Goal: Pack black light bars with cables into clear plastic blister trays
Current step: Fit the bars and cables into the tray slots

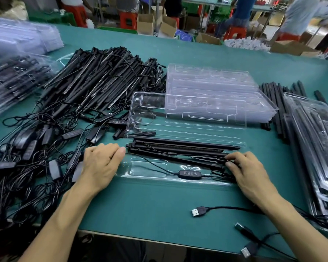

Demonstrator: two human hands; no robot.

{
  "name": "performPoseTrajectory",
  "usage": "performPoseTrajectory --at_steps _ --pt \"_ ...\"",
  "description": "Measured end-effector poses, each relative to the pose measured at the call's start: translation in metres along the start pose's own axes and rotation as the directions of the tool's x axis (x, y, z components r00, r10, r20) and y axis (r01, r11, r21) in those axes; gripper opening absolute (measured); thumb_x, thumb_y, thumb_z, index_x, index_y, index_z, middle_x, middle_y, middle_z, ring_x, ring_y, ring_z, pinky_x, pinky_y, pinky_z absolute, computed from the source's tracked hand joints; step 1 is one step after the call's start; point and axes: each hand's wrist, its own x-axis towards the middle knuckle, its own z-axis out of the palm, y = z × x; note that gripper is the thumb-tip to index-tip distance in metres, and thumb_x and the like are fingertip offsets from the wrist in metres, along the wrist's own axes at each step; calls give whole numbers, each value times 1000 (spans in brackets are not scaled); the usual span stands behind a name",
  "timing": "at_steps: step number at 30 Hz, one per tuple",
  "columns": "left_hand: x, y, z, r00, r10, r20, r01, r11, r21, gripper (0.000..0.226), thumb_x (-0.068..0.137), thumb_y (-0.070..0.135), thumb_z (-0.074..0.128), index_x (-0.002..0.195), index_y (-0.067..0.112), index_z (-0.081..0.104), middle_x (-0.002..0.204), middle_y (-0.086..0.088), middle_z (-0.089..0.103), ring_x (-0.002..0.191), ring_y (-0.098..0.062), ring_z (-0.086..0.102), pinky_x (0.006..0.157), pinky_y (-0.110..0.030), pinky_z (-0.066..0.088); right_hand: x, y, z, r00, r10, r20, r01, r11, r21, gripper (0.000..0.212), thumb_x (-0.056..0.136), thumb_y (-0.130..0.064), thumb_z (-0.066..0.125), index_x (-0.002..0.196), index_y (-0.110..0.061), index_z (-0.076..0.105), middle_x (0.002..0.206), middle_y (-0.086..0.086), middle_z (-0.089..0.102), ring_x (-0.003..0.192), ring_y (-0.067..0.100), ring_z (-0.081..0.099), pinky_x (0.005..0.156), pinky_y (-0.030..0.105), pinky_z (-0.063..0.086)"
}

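Left hand [100, 163] rests at the left ends of the bars [178, 146], its fingers curled under and its thumb tip against them; whether it grips anything cannot be told. Right hand [248, 171] pinches a bar's right end.

Surface [150, 208]: matte green mat, with a bare strip along the near edge. A pile [102, 82] of black bars and tangled cables lies to the left. A stack [216, 82] of clear rigid trays stands behind.

The open tray [125, 173] lies between the hands, long axis left to right, and the bars lie in it along the same line. An oval controller [190, 173] sits in the front pocket. A USB plug [198, 212] lies loose near the right forearm.

Teal surface [150, 205] before me, black light bars [187, 146], clear blister tray [125, 167], black controller [189, 173], silver-tipped black USB plug [197, 211], red stools [128, 19]
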Motion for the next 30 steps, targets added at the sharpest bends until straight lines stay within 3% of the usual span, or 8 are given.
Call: performPoseTrajectory --at_steps 5,7,9,12,15,20,24,30 --pt "4 -2 2 976 -217 -7 215 961 175 17 87 29 55 75 24 44 72 10 51 77 -20 48 81 -35 21 -5 -3 -2 1000 8 -9 -8 999 -44 16 98 -35 49 111 -36 59 95 -12 46 80 13 53 68 33 44" --pt "3 -2 1 978 -205 32 193 955 224 10 87 32 48 81 26 43 77 13 50 80 -18 46 80 -33 19 -6 -3 -3 1000 16 -8 -17 999 -40 16 99 -34 48 112 -38 58 95 -13 46 80 12 53 68 33 45" --pt "-1 -3 -2 987 -142 81 115 954 276 16 84 37 32 84 26 44 79 13 50 79 -17 44 80 -33 19 -6 -1 -4 1000 28 -1 -28 999 -31 16 99 -35 48 112 -38 57 95 -15 45 81 11 53 70 35 47" --pt "-8 -3 -4 991 -115 68 88 947 310 16 81 28 34 88 23 48 83 8 52 80 -20 44 82 -36 26 -5 3 -4 999 48 -3 -48 999 -2 15 98 -36 49 111 -38 58 94 -17 45 81 9 54 70 34 46" --pt "-4 2 -3 981 -178 72 140 919 369 8 87 16 46 90 23 50 92 4 53 86 -20 41 83 -39 30 -5 4 -3 999 49 -12 -49 999 7 14 98 -36 52 110 -38 59 94 -17 45 82 8 53 68 31 41" --pt "27 17 -7 941 -337 37 301 879 369 28 87 0 50 97 26 52 100 2 61 84 -20 48 75 -37 39 -5 3 -2 998 55 -19 -55 998 8 14 98 -38 51 109 -39 59 92 -20 43 80 1 51 67 30 41" --pt "66 41 12 933 -348 -90 359 918 170 21 101 17 40 116 21 54 91 1 57 80 -24 51 72 -38 42 -6 1 -2 997 76 -27 -76 997 7 15 98 -39 50 111 -41 59 92 -20 43 80 4 50 68 30 41" --pt "114 26 31 872 -489 -38 489 863 123 54 97 48 43 139 15 42 122 -14 60 105 -34 54 81 -43 40 -6 -1 -1 995 95 -37 -94 995 30 16 98 -39 52 111 -40 60 92 -20 43 79 -1 48 68 29 39"
